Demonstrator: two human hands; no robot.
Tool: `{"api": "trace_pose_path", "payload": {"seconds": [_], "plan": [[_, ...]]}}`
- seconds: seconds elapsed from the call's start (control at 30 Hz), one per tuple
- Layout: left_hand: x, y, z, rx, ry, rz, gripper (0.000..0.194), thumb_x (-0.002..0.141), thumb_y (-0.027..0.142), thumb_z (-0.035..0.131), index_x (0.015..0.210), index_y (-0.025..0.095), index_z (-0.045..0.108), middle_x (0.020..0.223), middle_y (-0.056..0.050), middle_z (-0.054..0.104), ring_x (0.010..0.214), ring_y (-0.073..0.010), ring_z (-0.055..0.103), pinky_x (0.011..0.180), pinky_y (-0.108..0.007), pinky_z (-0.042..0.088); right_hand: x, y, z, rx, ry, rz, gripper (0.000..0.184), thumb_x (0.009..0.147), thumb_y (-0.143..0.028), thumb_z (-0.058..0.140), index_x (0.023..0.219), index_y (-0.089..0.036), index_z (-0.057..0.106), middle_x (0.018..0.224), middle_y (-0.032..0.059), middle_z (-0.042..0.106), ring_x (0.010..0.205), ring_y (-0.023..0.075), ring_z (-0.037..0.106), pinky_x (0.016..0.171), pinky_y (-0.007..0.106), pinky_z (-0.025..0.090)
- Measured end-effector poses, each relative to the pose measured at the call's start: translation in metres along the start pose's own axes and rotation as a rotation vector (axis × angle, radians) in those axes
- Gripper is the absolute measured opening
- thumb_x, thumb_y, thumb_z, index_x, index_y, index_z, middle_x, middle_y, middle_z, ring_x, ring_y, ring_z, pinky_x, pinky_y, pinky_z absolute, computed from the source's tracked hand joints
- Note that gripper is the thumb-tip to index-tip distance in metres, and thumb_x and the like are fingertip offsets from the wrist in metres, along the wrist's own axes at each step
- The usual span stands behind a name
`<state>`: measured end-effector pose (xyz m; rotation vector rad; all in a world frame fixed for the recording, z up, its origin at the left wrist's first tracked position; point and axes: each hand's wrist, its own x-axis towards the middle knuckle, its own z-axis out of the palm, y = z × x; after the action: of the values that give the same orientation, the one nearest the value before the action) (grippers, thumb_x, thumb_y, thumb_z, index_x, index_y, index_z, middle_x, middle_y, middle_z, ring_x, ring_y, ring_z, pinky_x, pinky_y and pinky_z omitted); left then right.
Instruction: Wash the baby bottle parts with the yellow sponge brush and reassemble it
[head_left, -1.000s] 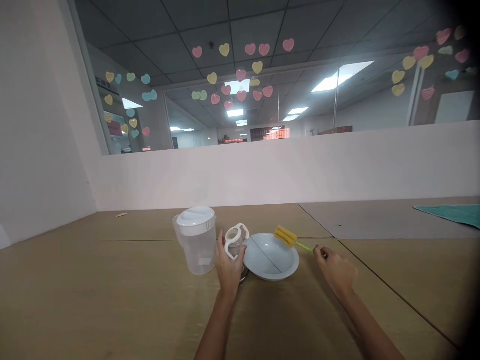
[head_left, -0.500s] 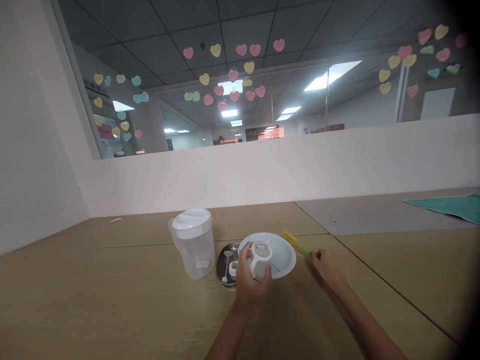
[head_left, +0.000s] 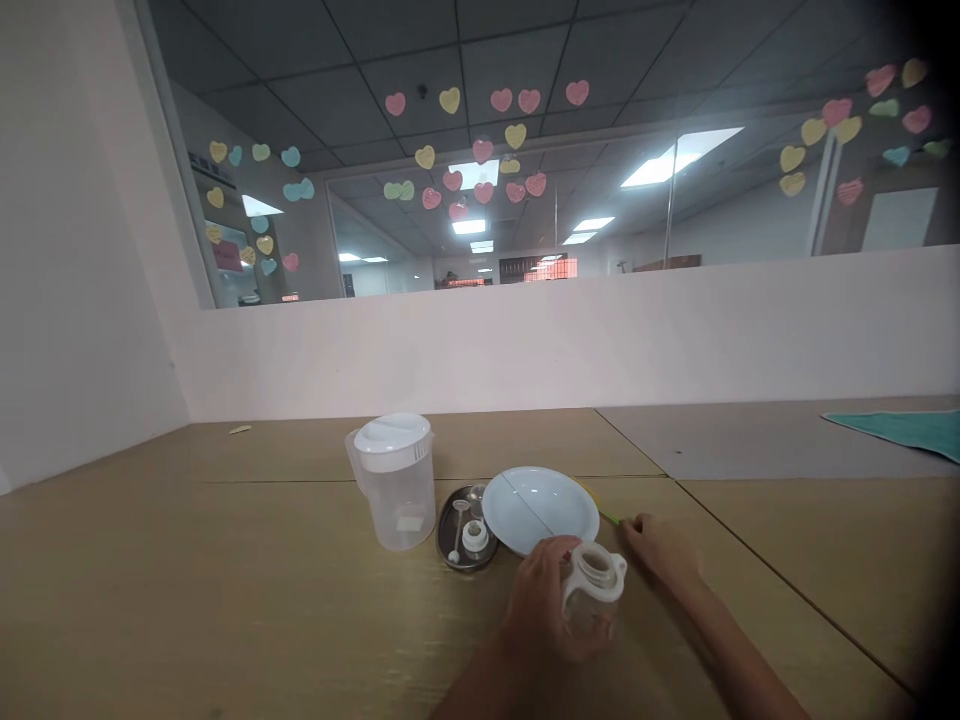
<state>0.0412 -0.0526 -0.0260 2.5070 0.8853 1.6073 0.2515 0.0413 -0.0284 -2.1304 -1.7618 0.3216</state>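
Observation:
My left hand (head_left: 541, 605) is wrapped round a small clear bottle (head_left: 592, 602) with a white collar. The bottle's round mouth faces up and its collar has a tab on the side. My right hand (head_left: 660, 550), fingertips pinched, grips the green handle of a yellow-headed brush (head_left: 613, 520). The brush's head is mostly hidden behind the right rim of a white bowl (head_left: 540, 497), which has a thin line across its inside. The bottle is just in front of the bowl, between it and me.
Left of the bowl, a small metal tray (head_left: 463, 566) bears a white ring cap (head_left: 475, 537), a white stirrer-like piece (head_left: 457, 530) and a small clear piece. A lidded clear pitcher (head_left: 397, 490) stands beside it. A green cloth (head_left: 900, 432) lies far right, before a wall.
My left hand has brought the bottle from over the bowl toward me and to the right, tilting its mouth into view. The brush head has dropped lower beside the bowl's rim.

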Motion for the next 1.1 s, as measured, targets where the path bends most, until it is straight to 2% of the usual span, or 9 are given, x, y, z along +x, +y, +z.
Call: {"api": "trace_pose_path", "payload": {"seconds": [0.17,0.3,0.57,0.67,0.8,0.87,0.93,1.0,1.1], "plan": [[-0.002,-0.006,0.003,0.076,-0.153,-0.003,0.077,0.058,0.024,0.064,0.128,0.017,0.030,0.113,-0.012,0.056,0.100,-0.0256,0.056,0.087,-0.040,0.049,0.001,0.000,0.001,-0.006,-0.012,-0.059,0.038,0.084,-0.040,0.032,0.080,-0.019,0.064,0.091,0.0115,0.067,0.087,0.0275,0.062,0.061,0.031,0.039],[0.003,-0.009,-0.005,0.119,-0.206,-0.013,0.068,0.059,0.027,0.064,0.121,0.018,0.040,0.108,-0.009,0.058,0.096,-0.0244,0.056,0.084,-0.039,0.047,-0.005,-0.004,-0.003,-0.020,-0.047,-0.066,0.034,0.084,-0.037,0.037,0.080,-0.019,0.065,0.092,0.0111,0.067,0.085,0.0262,0.062,0.058,0.029,0.036],[0.012,-0.016,-0.023,0.161,-0.175,0.101,0.050,0.068,0.047,0.056,0.106,0.016,0.052,0.095,-0.010,0.061,0.091,-0.0250,0.055,0.081,-0.041,0.043,-0.007,-0.005,-0.001,-0.007,-0.043,-0.152,0.040,0.088,-0.037,0.031,0.070,-0.018,0.061,0.085,0.0106,0.067,0.079,0.0216,0.061,0.058,0.027,0.033],[0.011,-0.021,-0.033,0.163,-0.062,0.128,0.050,0.072,0.050,0.052,0.108,0.016,0.052,0.098,-0.011,0.062,0.094,-0.0252,0.056,0.083,-0.041,0.043,-0.004,-0.003,0.002,0.028,-0.021,-0.153,0.040,0.088,-0.040,0.032,0.071,-0.018,0.060,0.085,0.0094,0.067,0.080,0.0210,0.061,0.058,0.026,0.033],[0.006,-0.041,-0.050,0.355,0.221,-0.065,0.032,0.083,0.035,0.045,0.107,0.016,0.054,0.103,-0.011,0.061,0.098,-0.0237,0.055,0.087,-0.039,0.042,-0.002,-0.002,0.002,0.057,0.150,-0.153,0.037,0.087,-0.040,0.033,0.080,-0.017,0.061,0.086,0.0092,0.066,0.075,0.0195,0.060,0.058,0.026,0.033],[0.003,-0.056,-0.059,0.488,0.274,-0.211,0.025,0.087,0.029,0.040,0.100,0.017,0.058,0.099,-0.009,0.063,0.096,-0.0216,0.056,0.086,-0.037,0.042,-0.005,-0.003,0.001,0.070,0.287,-0.176,0.035,0.087,-0.037,0.033,0.083,-0.016,0.061,0.086,0.0091,0.066,0.073,0.0192,0.059,0.058,0.026,0.032],[0.001,-0.071,-0.066,0.626,0.262,-0.365,0.030,0.091,0.027,0.032,0.098,0.016,0.059,0.097,-0.009,0.063,0.095,-0.0204,0.056,0.085,-0.035,0.042,-0.008,-0.007,0.000,0.132,0.410,-0.225,0.033,0.085,-0.034,0.034,0.083,-0.016,0.061,0.084,0.0086,0.066,0.071,0.0186,0.058,0.059,0.026,0.032],[-0.003,-0.084,-0.069,0.686,0.233,-0.440,0.033,0.091,0.027,0.031,0.102,0.014,0.060,0.097,-0.010,0.064,0.094,-0.0218,0.056,0.085,-0.036,0.042,-0.012,-0.015,-0.002,0.233,0.472,-0.298,0.032,0.085,-0.033,0.035,0.082,-0.016,0.061,0.081,0.0080,0.066,0.069,0.0175,0.057,0.061,0.025,0.034],[-0.009,-0.096,-0.068,0.750,0.168,-0.515,0.033,0.089,0.031,0.037,0.100,0.013,0.063,0.092,-0.011,0.065,0.091,-0.0239,0.056,0.083,-0.037,0.042,-0.016,-0.035,-0.009,0.329,0.416,-0.416,0.033,0.086,-0.035,0.035,0.084,-0.016,0.062,0.076,0.0065,0.065,0.066,0.0156,0.056,0.062,0.024,0.034]]}}
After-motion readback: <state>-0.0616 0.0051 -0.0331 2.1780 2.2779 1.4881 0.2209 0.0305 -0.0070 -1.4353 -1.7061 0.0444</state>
